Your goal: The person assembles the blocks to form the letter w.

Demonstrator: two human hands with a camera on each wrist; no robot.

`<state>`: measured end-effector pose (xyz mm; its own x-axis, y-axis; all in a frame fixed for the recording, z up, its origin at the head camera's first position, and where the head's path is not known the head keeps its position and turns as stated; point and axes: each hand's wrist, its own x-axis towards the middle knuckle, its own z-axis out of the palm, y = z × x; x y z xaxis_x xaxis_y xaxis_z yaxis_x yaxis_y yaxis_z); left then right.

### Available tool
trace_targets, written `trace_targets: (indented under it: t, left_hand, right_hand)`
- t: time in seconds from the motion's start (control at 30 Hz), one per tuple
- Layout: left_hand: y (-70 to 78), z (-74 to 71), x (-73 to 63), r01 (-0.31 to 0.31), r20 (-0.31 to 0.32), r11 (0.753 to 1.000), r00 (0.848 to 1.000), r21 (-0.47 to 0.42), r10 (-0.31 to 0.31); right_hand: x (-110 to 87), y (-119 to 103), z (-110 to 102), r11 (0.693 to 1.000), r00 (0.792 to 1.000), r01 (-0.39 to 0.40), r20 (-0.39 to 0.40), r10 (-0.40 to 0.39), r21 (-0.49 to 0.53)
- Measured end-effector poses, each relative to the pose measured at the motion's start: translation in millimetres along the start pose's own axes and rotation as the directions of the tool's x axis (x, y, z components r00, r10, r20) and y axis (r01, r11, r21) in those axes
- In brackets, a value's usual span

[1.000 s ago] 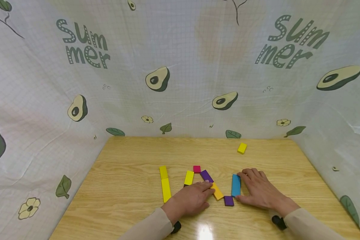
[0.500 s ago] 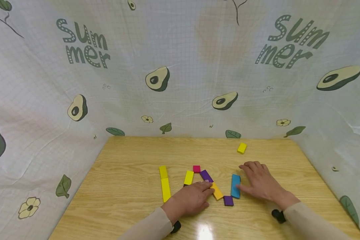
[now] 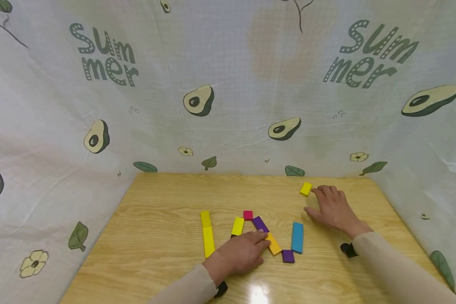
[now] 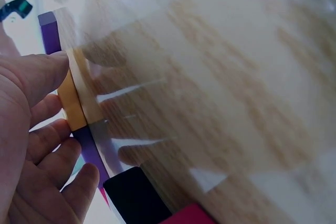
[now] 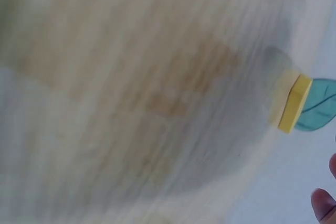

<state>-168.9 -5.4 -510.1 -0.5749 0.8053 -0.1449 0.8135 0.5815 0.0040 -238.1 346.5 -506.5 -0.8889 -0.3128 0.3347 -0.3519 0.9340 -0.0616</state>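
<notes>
My left hand (image 3: 239, 255) rests low over the table, fingertips at the orange block (image 3: 274, 244) and the end of a long purple block (image 3: 260, 224). In the left wrist view, the thumb overlaps the orange block, near a black block (image 4: 137, 195) and a pink block (image 4: 190, 216); the left hand mostly hides these two in the head view. My right hand (image 3: 334, 210) is spread beside a lone yellow block (image 3: 305, 189), index fingertip close to its right side, holding nothing. In the right wrist view, this block stands past the fingertips at the lower right.
Two yellow blocks (image 3: 208, 240) form a line at left. A shorter yellow block (image 3: 237, 226), a small red block (image 3: 248, 215), a small purple block (image 3: 288, 256) and a blue block (image 3: 297, 237) continue the zigzag. A printed curtain (image 3: 235, 143) hangs behind the table.
My right hand has let go of the blue block and moved away toward the back, beside the lone yellow block. My left hand has stayed in place.
</notes>
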Motion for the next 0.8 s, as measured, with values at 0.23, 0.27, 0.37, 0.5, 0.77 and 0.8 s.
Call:
trace_targets:
  t: [0.23,0.27,0.37,0.5,0.77,0.8]
  left_hand:
    - [-1.0,0.5,0.1,0.001,-0.003,1.0,1.0,-0.028,-0.001]
    - [-0.7,0.6,0.2,0.0,-0.004,1.0,1.0,-0.031,0.0]
    - [-0.6,0.3,-0.2,-0.007,-0.013,0.999,1.0,-0.034,0.006]
    - [-0.8,-0.3,-1.2,-0.021,-0.03,1.0,0.999,-0.02,0.02]
    - [-1.7,-0.6,-1.4,-0.016,-0.026,1.0,1.0,-0.01,0.016]
    - [-1.7,-0.6,-1.8,-0.015,-0.025,1.0,1.0,-0.002,0.014]
  right_hand:
    - [15.0,12.3,8.9,0.999,0.996,-0.048,0.08,0.047,0.007]
    - [16.4,13.6,10.1,0.998,0.994,-0.056,0.092,0.055,0.011]
    - [21.5,17.7,15.4,0.996,0.989,-0.082,0.123,0.079,0.019]
    - [28.6,20.4,22.6,0.994,0.984,-0.108,0.143,0.104,0.018]
    - [39.9,21.1,30.0,0.991,0.978,-0.137,0.158,0.135,0.001]
    - [41.1,21.0,30.6,0.991,0.978,-0.137,0.16,0.136,-0.002]
